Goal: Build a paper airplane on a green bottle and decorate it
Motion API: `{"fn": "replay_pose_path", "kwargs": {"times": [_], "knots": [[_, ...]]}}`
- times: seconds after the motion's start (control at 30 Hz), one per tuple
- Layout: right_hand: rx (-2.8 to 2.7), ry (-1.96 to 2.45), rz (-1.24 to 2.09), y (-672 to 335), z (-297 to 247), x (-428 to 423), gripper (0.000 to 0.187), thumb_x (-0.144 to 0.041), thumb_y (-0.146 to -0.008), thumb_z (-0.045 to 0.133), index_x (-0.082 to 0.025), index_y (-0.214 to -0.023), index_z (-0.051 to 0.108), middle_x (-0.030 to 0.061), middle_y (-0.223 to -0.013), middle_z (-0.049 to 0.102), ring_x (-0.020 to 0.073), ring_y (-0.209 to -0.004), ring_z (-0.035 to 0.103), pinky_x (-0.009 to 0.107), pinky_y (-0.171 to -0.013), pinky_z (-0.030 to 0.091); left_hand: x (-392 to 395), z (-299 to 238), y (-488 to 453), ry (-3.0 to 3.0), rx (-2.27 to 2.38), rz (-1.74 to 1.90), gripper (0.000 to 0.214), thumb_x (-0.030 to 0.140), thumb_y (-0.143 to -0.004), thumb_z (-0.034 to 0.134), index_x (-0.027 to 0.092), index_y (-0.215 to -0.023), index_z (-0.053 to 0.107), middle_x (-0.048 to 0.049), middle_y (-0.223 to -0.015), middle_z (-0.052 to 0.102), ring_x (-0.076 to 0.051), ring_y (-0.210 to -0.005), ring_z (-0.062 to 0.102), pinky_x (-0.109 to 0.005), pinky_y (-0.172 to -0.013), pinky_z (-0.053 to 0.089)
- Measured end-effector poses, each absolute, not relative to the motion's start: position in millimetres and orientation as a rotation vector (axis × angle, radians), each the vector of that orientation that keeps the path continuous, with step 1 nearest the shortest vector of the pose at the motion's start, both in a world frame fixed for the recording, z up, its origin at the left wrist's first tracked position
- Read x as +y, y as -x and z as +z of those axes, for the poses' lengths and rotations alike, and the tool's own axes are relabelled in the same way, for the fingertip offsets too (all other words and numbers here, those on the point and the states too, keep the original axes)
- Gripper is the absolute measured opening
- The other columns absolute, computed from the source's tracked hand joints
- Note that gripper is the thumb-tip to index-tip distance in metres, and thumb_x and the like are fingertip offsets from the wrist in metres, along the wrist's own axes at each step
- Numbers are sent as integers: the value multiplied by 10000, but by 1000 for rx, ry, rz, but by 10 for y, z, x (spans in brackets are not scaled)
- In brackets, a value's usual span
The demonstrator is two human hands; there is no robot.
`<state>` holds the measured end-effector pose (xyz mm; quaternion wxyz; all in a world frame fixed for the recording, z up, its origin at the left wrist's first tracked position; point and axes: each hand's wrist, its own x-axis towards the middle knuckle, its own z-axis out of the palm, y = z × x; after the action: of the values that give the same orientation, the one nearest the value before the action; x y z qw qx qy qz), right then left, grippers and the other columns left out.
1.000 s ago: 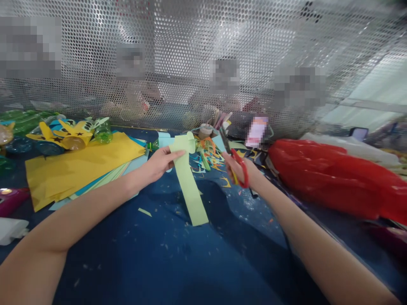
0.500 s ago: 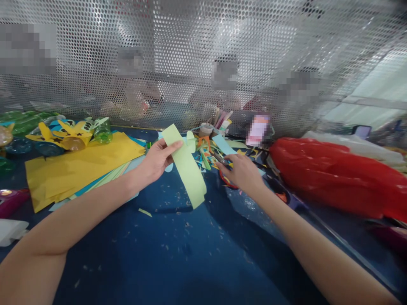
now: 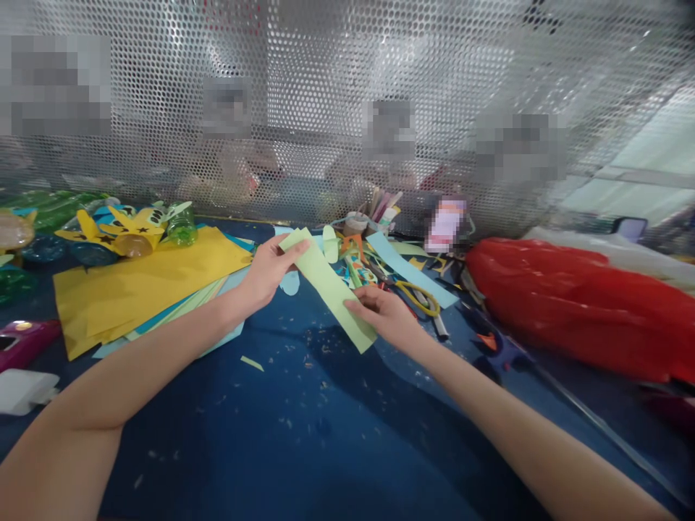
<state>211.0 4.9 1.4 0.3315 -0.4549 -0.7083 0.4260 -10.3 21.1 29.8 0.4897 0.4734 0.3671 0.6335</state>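
A light green paper strip (image 3: 332,295) slants above the blue table, held at both ends. My left hand (image 3: 271,268) pinches its upper end between thumb and fingers. Near the lower end, my right hand (image 3: 383,312) grips the strip's right edge, thumb on top. Just beyond my right hand lie yellow-handled scissors (image 3: 419,297) and a light blue paper strip (image 3: 410,269). Colourful paper scraps (image 3: 352,269) are heaped behind the green strip. A light blue rounded cutout (image 3: 289,283) lies beside my left hand.
Yellow sheets (image 3: 157,286) cover paper at left, near yellow cutouts (image 3: 116,231) and green plastic bottles (image 3: 182,228). A red plastic bag (image 3: 565,304) fills the right, beside a purple glue gun (image 3: 504,351). A perforated metal screen (image 3: 326,87) stands behind, with people beyond it.
My right hand has come from the scissors and scraps to the green strip and taken its lower end. The strip is now straighter. My left hand keeps its pinch.
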Motion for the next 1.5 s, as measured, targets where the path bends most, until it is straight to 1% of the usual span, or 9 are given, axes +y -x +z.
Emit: {"fn": "replay_pose_path", "kwargs": {"times": [0.13,0.3,0.43,0.63,0.83,0.97,1.13,1.3,1.5], "knots": [[-1852,1241,1038,-2152,35,75,438,-610,-719,652,-181,-748,570,-35,-596,514,103,-533,426,264,-515,353,224,289,121,-1197,897,1508,220,347,-731,746,151,-819,700,-34,-780,695,-168,-758,636,-329,-769,540],[-1778,1227,1040,-2215,-10,169,465,-590,-647,717,-185,-828,579,10,-731,628,142,-628,530,292,-593,424,248,283,138,-1197,908,1506,179,333,-742,725,162,-789,703,-29,-787,701,-163,-768,638,-324,-784,537],[-1715,1204,1039,-2294,-61,280,490,-563,-598,763,-187,-858,586,46,-859,676,169,-723,588,308,-664,456,308,252,191,-1177,939,1504,150,297,-777,680,167,-844,713,-44,-855,721,-186,-865,653,-328,-833,533],[-1745,1301,939,-2389,-90,347,504,-621,-680,678,-155,-873,667,33,-721,669,154,-607,542,284,-569,406,386,181,250,-1160,999,1432,170,259,-830,623,160,-931,719,-73,-961,722,-203,-954,652,-324,-844,541],[-1793,1354,610,-2477,-98,402,411,-557,-756,625,-181,-877,737,61,-815,729,215,-707,606,331,-638,438,437,39,237,-1125,1005,1413,138,210,-849,604,142,-884,719,-80,-942,720,-190,-929,662,-343,-882,545],[-1784,1378,824,-2551,-68,458,422,-564,-687,697,-178,-854,725,44,-744,711,195,-669,609,304,-595,438,448,-25,228,-1122,1024,1388,134,194,-845,600,138,-847,722,-89,-894,723,-200,-923,670,-358,-895,541],[-1715,1323,1165,-2573,-30,462,444,-520,-604,780,-187,-879,678,31,-785,706,149,-643,601,277,-580,467,451,-41,249,-1165,1042,1351,156,177,-838,588,165,-903,729,-79,-955,723,-188,-946,665,-331,-888,536],[-1623,1377,1161,-2636,-7,510,403,-556,-623,757,-184,-758,680,-4,-627,633,93,-486,482,227,-427,360,437,-34,228,-1157,1031,1319,179,165,-837,584,164,-943,728,-80,-984,722,-182,-944,668,-329,-891,533],[-1277,1340,1010,-2933,-34,767,348,-447,-566,809,-188,-775,706,11,-690,675,131,-553,572,255,-489,475,352,45,161,-1070,1042,1270,168,134,-863,568,141,-964,702,-95,-905,734,-178,-839,702,-390,-964,505]]}}
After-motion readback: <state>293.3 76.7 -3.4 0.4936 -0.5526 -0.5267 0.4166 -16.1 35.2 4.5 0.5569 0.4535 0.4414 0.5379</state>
